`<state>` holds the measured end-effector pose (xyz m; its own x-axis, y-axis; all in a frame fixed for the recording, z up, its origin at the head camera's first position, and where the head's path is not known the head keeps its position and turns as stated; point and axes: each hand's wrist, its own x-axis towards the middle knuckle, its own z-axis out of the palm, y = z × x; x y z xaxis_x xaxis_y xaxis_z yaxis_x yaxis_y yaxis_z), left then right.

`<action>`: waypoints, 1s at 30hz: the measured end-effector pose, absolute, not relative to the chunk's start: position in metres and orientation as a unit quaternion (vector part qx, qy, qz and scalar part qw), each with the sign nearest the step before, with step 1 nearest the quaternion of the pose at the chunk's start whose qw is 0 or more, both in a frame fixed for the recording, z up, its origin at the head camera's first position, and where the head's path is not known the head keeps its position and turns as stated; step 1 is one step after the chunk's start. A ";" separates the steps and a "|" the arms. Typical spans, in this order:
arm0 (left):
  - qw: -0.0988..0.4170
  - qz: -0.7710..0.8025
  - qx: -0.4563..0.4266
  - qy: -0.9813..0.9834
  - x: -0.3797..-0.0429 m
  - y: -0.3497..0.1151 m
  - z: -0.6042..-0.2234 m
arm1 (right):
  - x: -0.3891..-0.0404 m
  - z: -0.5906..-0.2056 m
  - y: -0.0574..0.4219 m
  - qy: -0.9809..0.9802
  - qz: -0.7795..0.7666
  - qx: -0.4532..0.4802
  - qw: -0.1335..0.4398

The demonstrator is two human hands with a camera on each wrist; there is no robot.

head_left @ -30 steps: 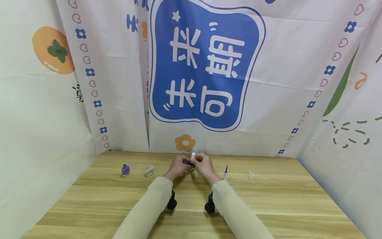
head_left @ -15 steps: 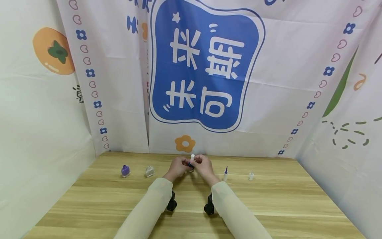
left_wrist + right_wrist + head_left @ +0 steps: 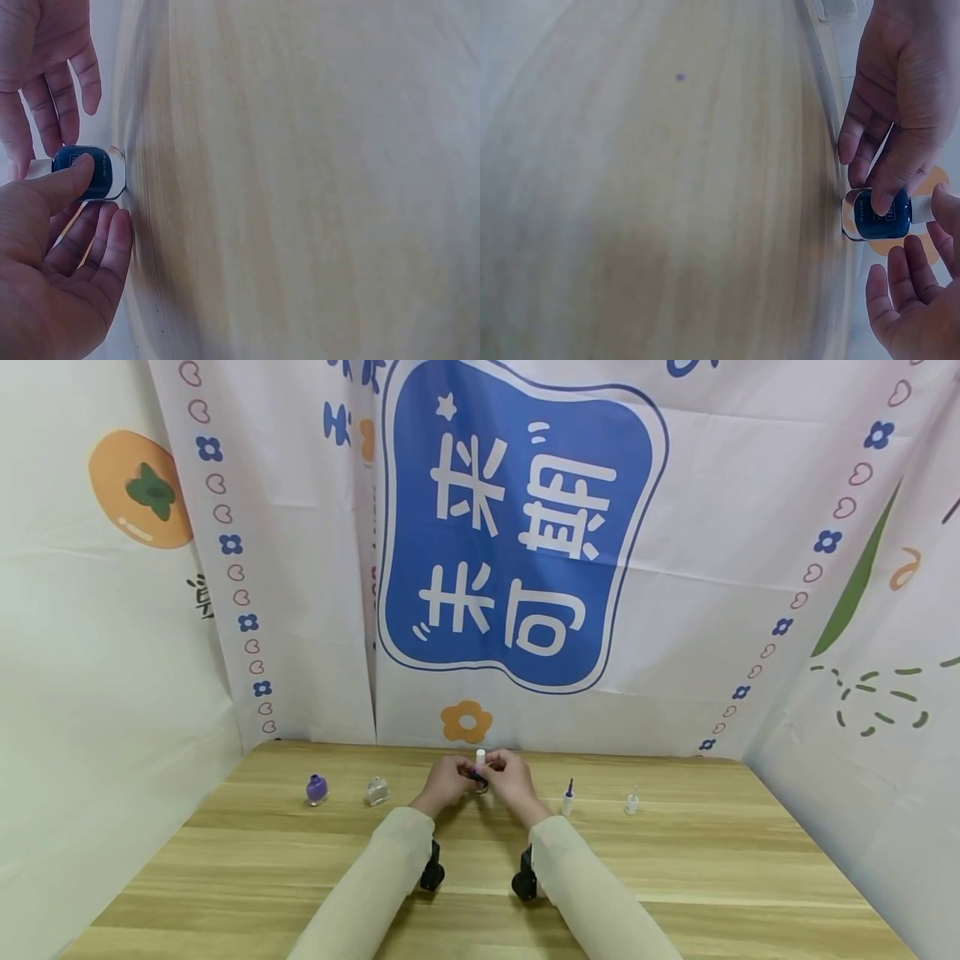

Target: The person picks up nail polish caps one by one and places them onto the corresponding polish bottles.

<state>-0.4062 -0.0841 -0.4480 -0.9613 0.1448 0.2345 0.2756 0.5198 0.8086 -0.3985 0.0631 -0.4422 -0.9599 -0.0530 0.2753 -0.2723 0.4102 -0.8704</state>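
A dark blue nail polish bottle [image 3: 97, 181] stands upright between the hands near the back of the table, its clear base right at the tabletop. The left hand [image 3: 446, 783] holds the bottle's body, thumb flat across the label side in the left wrist view. At the top, the right hand [image 3: 512, 780] pinches the white cap [image 3: 481, 757] between thumb and index finger. The cap sits on the bottle's neck, as the right wrist view shows. The other fingers of the right hand [image 3: 922, 300] are spread loosely, away from the glass.
To the left stand an uncapped purple polish bottle [image 3: 317, 789] and an uncapped clear one [image 3: 377, 791]. On the right, two white caps stand brush-up: a purple-coated brush cap [image 3: 567, 799] and a clear brush cap [image 3: 632, 802]. A printed curtain [image 3: 675, 710] hangs behind the table [image 3: 480, 910].
The bottle and its white cap have shifted slightly left and down, and more of the bottle's base now shows. Both hands keep their hold. The other bottles and caps stay put.
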 end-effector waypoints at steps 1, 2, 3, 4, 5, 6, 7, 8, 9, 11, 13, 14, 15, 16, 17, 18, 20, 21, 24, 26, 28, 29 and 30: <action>0.070 -0.474 -0.121 -0.869 -0.406 -0.084 -0.448 | -0.398 -0.442 0.063 -0.834 0.534 0.097 0.103; 0.071 -0.474 -0.122 -0.869 -0.406 -0.084 -0.448 | -0.398 -0.442 0.063 -0.834 0.532 0.098 0.103; 0.072 -0.474 -0.122 -0.869 -0.406 -0.084 -0.448 | -0.397 -0.442 0.063 -0.835 0.531 0.099 0.104; 0.073 -0.474 -0.123 -0.869 -0.406 -0.084 -0.448 | -0.397 -0.442 0.063 -0.835 0.531 0.099 0.105; 0.073 -0.474 -0.123 -0.869 -0.406 -0.084 -0.448 | -0.397 -0.442 0.063 -0.835 0.530 0.099 0.106; 0.073 -0.476 -0.122 -0.868 -0.406 -0.084 -0.448 | -0.397 -0.441 0.063 -0.835 0.531 0.099 0.105; 0.073 -0.477 -0.122 -0.867 -0.406 -0.084 -0.448 | -0.397 -0.441 0.063 -0.835 0.531 0.098 0.104; 0.072 -0.480 -0.122 -0.866 -0.406 -0.084 -0.448 | -0.396 -0.441 0.063 -0.835 0.531 0.098 0.103; 0.070 -0.482 -0.122 -0.865 -0.405 -0.084 -0.447 | -0.396 -0.441 0.062 -0.835 0.532 0.097 0.101; 0.063 -0.489 -0.120 -0.862 -0.404 -0.084 -0.446 | -0.397 -0.440 0.063 -0.836 0.531 0.097 0.098; 0.055 -0.494 -0.122 -0.859 -0.403 -0.084 -0.444 | -0.397 -0.439 0.064 -0.836 0.531 0.098 0.098; 0.051 -0.496 -0.122 -0.858 -0.404 -0.084 -0.444 | -0.397 -0.438 0.064 -0.836 0.531 0.098 0.098; 0.047 -0.496 -0.122 -0.858 -0.403 -0.084 -0.443 | -0.397 -0.437 0.064 -0.836 0.531 0.098 0.097; 0.045 -0.496 -0.122 -0.858 -0.404 -0.085 -0.443 | -0.397 -0.437 0.065 -0.837 0.530 0.098 0.097; 0.044 -0.495 -0.123 -0.859 -0.404 -0.085 -0.442 | -0.397 -0.435 0.066 -0.837 0.531 0.096 0.094; 0.042 -0.495 -0.122 -0.859 -0.405 -0.085 -0.442 | -0.397 -0.434 0.066 -0.837 0.530 0.098 0.093; 0.038 -0.490 -0.118 -0.863 -0.404 -0.085 -0.440 | -0.395 -0.430 0.068 -0.839 0.529 0.097 0.087; 0.037 -0.488 -0.117 -0.864 -0.403 -0.085 -0.439 | -0.393 -0.428 0.069 -0.840 0.527 0.096 0.084; 0.029 -0.479 -0.113 -0.870 -0.398 -0.085 -0.433 | -0.389 -0.422 0.073 -0.845 0.520 0.098 0.081; 0.029 -0.472 -0.112 -0.874 -0.395 -0.085 -0.429 | -0.386 -0.417 0.075 -0.848 0.515 0.095 0.081; 0.030 -0.469 -0.115 -0.875 -0.391 -0.086 -0.425 | -0.383 -0.413 0.077 -0.849 0.512 0.097 0.082; 0.031 -0.469 -0.120 -0.874 -0.389 -0.087 -0.424 | -0.382 -0.411 0.078 -0.851 0.510 0.099 0.082; 0.033 -0.471 -0.123 -0.873 -0.388 -0.088 -0.422 | -0.380 -0.408 0.079 -0.852 0.507 0.101 0.082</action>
